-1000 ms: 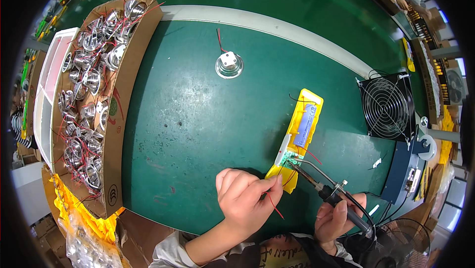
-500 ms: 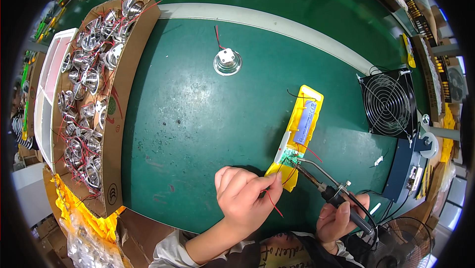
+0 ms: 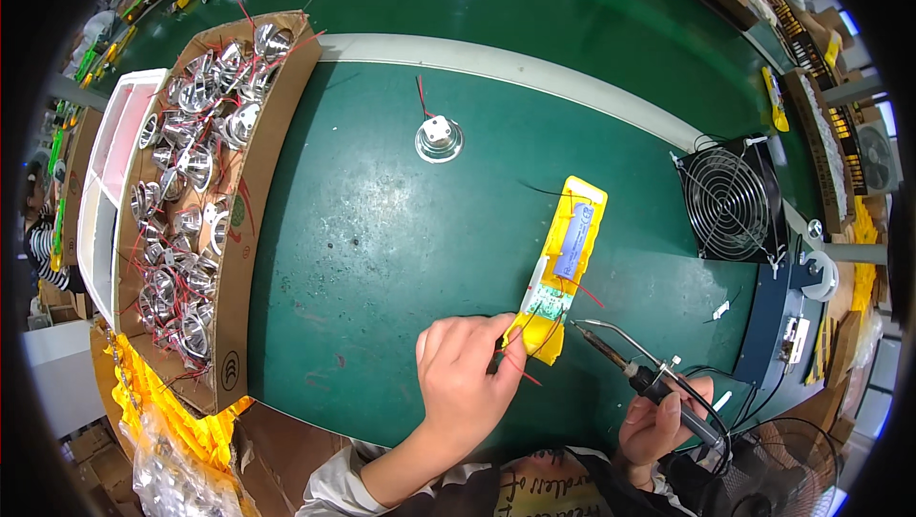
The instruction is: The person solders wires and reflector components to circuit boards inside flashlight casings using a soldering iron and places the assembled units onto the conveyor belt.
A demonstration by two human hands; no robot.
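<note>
My right grip clamps the soldering iron, now off the circuit board, likely pausing heat; left grip pinches yellow casing.

I have my left forearm slanting in over the near edge of the surface, bare beyond a pale sleeve. The wrist runs nearly straight, and my left hand is back up, its thumb and forefinger pinched together toward the right edge, its other fingers curled in. My right hand sits lower, nearer the near edge and well apart from the left, palm turned inward, thumb raised and bent, fingers closed in a grip. Its wrist is bent; most of that forearm I can't see.
</note>
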